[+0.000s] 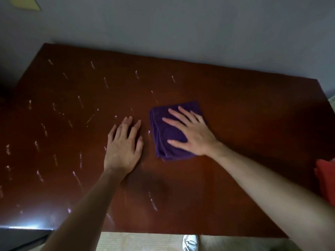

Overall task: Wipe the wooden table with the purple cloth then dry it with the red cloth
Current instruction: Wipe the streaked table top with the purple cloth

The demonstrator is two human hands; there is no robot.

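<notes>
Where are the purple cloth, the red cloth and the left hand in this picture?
purple cloth (164,134): head view, bare folded part left of the fingers.
red cloth (326,180): head view, visible part at the right edge.
left hand (123,147): head view, back of the hand.

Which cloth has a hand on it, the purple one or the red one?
The purple cloth. The right hand lies flat on it mid-table, while the red cloth sits untouched at the table's right edge.
</notes>
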